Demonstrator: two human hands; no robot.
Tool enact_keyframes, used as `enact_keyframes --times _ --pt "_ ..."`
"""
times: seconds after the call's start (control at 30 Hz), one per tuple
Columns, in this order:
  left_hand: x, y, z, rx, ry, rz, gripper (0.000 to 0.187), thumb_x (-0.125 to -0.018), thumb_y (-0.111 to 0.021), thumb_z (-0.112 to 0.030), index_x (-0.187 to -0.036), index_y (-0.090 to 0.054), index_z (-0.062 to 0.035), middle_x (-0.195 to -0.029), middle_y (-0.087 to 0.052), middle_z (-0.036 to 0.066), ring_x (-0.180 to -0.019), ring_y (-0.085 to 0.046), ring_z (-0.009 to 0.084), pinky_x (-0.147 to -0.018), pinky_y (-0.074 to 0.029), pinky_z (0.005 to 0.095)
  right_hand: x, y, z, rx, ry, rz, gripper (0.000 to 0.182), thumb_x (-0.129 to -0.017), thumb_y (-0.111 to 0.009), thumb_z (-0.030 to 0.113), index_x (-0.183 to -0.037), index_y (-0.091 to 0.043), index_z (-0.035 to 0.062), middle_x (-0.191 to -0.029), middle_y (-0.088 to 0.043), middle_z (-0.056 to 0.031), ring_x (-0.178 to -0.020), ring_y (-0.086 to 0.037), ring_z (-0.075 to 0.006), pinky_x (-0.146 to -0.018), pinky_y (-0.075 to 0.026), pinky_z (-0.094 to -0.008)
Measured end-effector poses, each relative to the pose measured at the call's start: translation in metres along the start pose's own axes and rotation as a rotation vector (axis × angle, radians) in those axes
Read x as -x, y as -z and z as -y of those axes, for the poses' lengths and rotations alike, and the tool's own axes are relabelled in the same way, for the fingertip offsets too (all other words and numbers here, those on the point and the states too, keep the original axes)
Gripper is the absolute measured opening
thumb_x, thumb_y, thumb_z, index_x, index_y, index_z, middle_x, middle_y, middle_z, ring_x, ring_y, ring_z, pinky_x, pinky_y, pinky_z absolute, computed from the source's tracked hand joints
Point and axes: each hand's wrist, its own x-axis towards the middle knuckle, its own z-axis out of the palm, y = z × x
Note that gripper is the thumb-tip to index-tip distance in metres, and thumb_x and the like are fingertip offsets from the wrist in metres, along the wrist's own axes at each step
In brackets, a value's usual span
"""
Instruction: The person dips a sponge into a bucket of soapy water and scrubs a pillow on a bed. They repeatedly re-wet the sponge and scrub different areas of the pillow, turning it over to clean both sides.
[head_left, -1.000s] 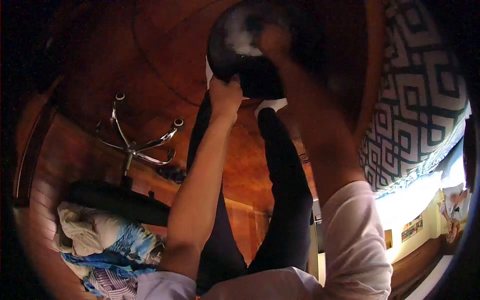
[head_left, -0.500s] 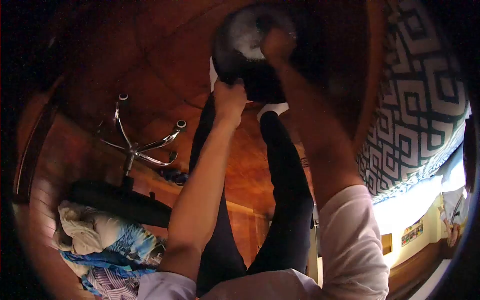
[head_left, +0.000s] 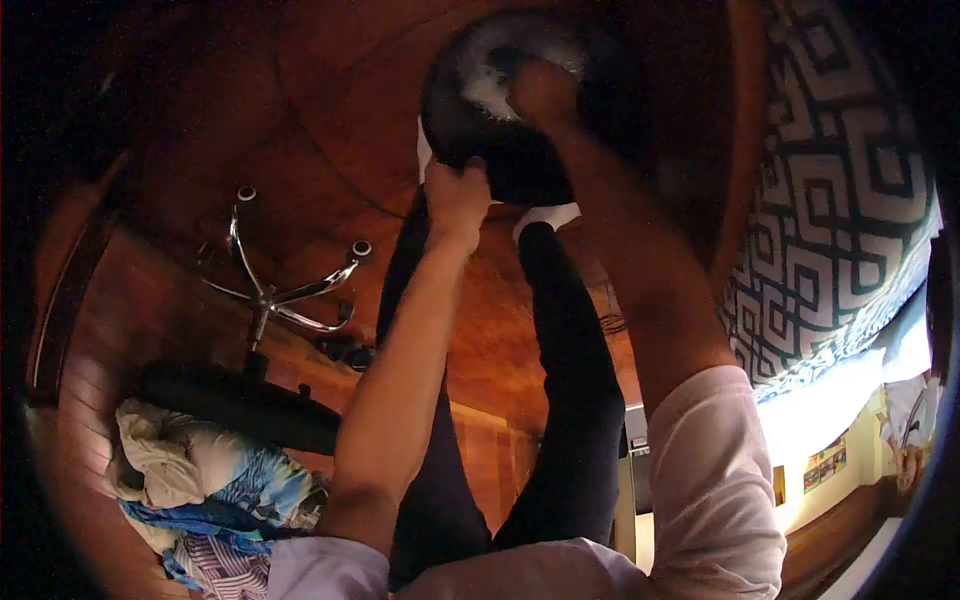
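Note:
A dark round basin or pan [head_left: 450, 120] is at the top centre, above my feet, with a pale, whitish patch inside it. My left hand [head_left: 458, 195] grips its near left rim, thumb on top. Over the pale patch, my right hand [head_left: 545, 95] is closed in a fist; a small dark shape shows just beyond its fingers, too dim to name.
An office chair lies tipped at the left, its chrome star base [head_left: 268, 297] and casters pointing up. Below it is a heap of clothes [head_left: 200, 470]. A cloth with a geometric pattern [head_left: 840, 200] hangs at the right. My dark-clad legs [head_left: 570, 370] stretch forward over the reddish floor.
My right hand has shifted slightly left and down within the basin. The left hand keeps its hold on the rim, almost unmoved.

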Motion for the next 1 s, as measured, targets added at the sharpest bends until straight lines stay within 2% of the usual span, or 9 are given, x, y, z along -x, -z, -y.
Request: enact_keyframes --times 0.13,0.23,0.3,0.4,0.5,0.7,0.8,0.93,1.0 --pt "0.006 -0.003 -0.011 0.022 0.019 -0.055 0.029 -0.090 -0.060 -0.005 -0.117 -0.062 0.0049 -0.105 -0.070 0.011 -0.089 -0.064 0.0212 -0.086 -0.049 0.0356 -0.002 -0.008 0.006 -0.087 -0.261 -0.223 0.022 -0.080 -0.065 0.026 -0.089 -0.075 0.0094 -0.088 -0.073 -0.0163 -0.080 -0.072 -0.0355 -0.072 -0.057 -0.0485" --pt "0.012 -0.009 -0.016 0.020 -0.052 -0.094 0.029 -0.090 -0.058 -0.003 -0.118 -0.062 0.0034 -0.105 -0.069 0.010 -0.088 -0.064 0.0196 -0.081 -0.049 0.0337 0.006 -0.010 -0.007 -0.007 0.145 -0.239 0.021 -0.079 -0.064 0.026 -0.088 -0.075 0.0093 -0.090 -0.073 -0.0161 -0.083 -0.072 -0.0355 -0.072 -0.057 -0.0485" --pt "0.016 -0.008 -0.031 0.020 0.127 -0.064 0.030 -0.090 -0.058 -0.001 -0.119 -0.062 0.0029 -0.107 -0.070 0.011 -0.092 -0.065 0.0204 -0.079 -0.052 0.0334 -0.001 -0.008 0.002 -0.064 -0.204 -0.314 0.021 -0.079 -0.065 0.026 -0.088 -0.074 0.0090 -0.092 -0.073 -0.0154 -0.083 -0.071 -0.0354 -0.075 -0.057 -0.0494" --pt "0.001 -0.002 0.000 -0.027 -0.013 -0.058 0.032 -0.091 -0.057 0.001 -0.123 -0.061 0.0020 -0.110 -0.069 0.012 -0.094 -0.066 0.0212 -0.077 -0.055 0.0335 0.011 0.015 0.004 -0.112 -0.015 -0.118 0.021 -0.077 -0.066 0.025 -0.086 -0.073 0.0081 -0.093 -0.073 -0.0155 -0.084 -0.071 -0.0358 -0.076 -0.057 -0.0496" --pt "0.008 -0.005 -0.010 0.026 0.050 -0.077 0.034 -0.091 -0.058 0.000 -0.125 -0.059 0.0023 -0.112 -0.068 0.012 -0.094 -0.066 0.0219 -0.079 -0.057 0.0345 -0.005 -0.017 -0.008 -0.149 -0.082 -0.297 0.022 -0.077 -0.066 0.025 -0.089 -0.074 0.0081 -0.094 -0.073 -0.0161 -0.087 -0.071 -0.0367 -0.077 -0.057 -0.0501" --pt "0.002 -0.001 -0.003 0.056 0.047 -0.018 0.037 -0.090 -0.060 -0.002 -0.127 -0.058 0.0014 -0.114 -0.068 0.013 -0.094 -0.065 0.0204 -0.080 -0.055 0.0346 0.006 0.027 0.010 -0.082 -0.056 -0.048 0.028 -0.077 -0.067 0.023 -0.099 -0.074 0.0068 -0.096 -0.072 -0.0173 -0.090 -0.071 -0.0367 -0.079 -0.057 -0.0503" --pt "-0.002 -0.002 0.006 -0.064 -0.020 -0.119 0.038 -0.090 -0.059 -0.002 -0.127 -0.058 0.0019 -0.114 -0.068 0.013 -0.093 -0.065 0.0208 -0.081 -0.053 0.0347 0.007 0.012 0.018 -0.114 -0.215 -0.166 0.028 -0.077 -0.069 0.025 -0.097 -0.075 0.0075 -0.096 -0.073 -0.0170 -0.090 -0.072 -0.0346 -0.079 -0.057 -0.0502" --pt "0.008 -0.006 -0.013 -0.071 0.115 -0.051 0.037 -0.088 -0.059 -0.002 -0.125 -0.059 0.0034 -0.114 -0.069 0.013 -0.097 -0.064 0.0223 -0.087 -0.049 0.0348 0.006 0.020 0.014 -0.034 -0.020 -0.141 0.027 -0.076 -0.071 0.025 -0.097 -0.075 0.0077 -0.097 -0.073 -0.0163 -0.090 -0.072 -0.0335 -0.078 -0.058 -0.0488" --pt "0.003 -0.003 -0.004 -0.011 0.013 -0.103 0.033 -0.088 -0.059 -0.002 -0.120 -0.061 0.0040 -0.112 -0.069 0.013 -0.098 -0.064 0.0234 -0.088 -0.048 0.0358 0.002 0.022 0.023 -0.106 -0.321 -0.092 0.027 -0.075 -0.072 0.027 -0.095 -0.075 0.0081 -0.096 -0.073 -0.0154 -0.090 -0.072 -0.0334 -0.078 -0.058 -0.0484"
